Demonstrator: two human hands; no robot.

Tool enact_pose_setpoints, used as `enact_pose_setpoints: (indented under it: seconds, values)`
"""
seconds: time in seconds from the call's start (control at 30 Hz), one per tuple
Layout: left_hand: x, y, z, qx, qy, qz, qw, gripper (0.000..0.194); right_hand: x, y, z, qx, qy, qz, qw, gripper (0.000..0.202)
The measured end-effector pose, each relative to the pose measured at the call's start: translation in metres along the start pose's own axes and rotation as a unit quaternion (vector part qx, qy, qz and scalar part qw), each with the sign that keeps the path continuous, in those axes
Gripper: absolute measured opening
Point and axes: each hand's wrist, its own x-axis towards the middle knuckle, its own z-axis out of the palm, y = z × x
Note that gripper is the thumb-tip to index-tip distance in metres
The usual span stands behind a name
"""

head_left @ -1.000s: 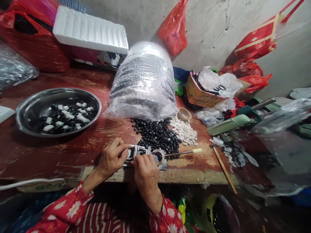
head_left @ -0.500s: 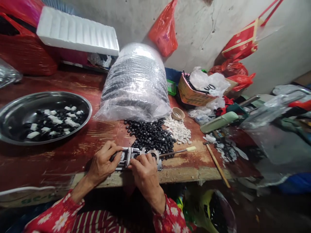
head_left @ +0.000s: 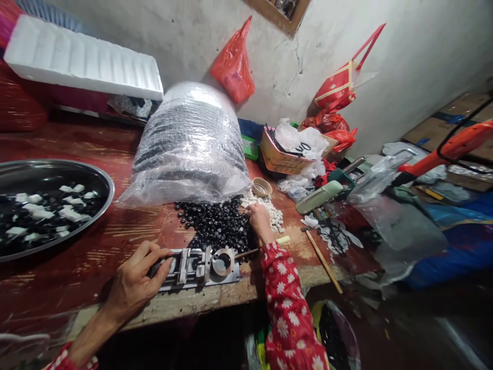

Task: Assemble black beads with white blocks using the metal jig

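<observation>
A metal jig (head_left: 195,267) with sliding blocks and a round ring lies along the table's front edge. My left hand (head_left: 140,272) is closed round the dark handle at the jig's left end. Past the jig, my right hand (head_left: 261,221) reaches down to a heap of small white pieces (head_left: 274,211). Its fingers are drawn together at the left side of that heap; what is between them, if anything, is hidden. A pile of small round black parts (head_left: 221,223) lies left of the right hand. Beyond the jig's ring is a thin rod with a pale handle (head_left: 284,240), partly behind the right forearm.
A steel bowl (head_left: 110,192) of black and white parts stands at left. Behind the piles sits a big plastic-wrapped bundle (head_left: 192,144). A small round dish (head_left: 262,187) touches the white heap. A hammer (head_left: 322,261) lies at the right, by a pale green tool (head_left: 319,197).
My right hand has left the jig and moved forward and right to the white pieces. My left hand stays on the jig's handle. The whole view has shifted to the right.
</observation>
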Motion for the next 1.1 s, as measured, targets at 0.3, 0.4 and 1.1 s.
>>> enact_pose_setpoints:
  seconds: [0.3,0.4,1.1]
  values:
    - [0.000,0.002,0.001,-0.005,0.013,-0.005,1.000,0.012,0.009,0.007,0.011,-0.008,0.012,-0.037,0.999,0.022]
    - [0.002,0.006,0.000,-0.016,0.014,-0.007,1.000,0.011,0.003,0.001,0.005,0.007,0.052,-0.067,0.996,0.022]
    - [0.037,0.013,-0.010,0.054,-0.116,0.025,0.991,0.033,-0.079,-0.131,-0.016,0.196,0.062,-0.535,0.820,0.027]
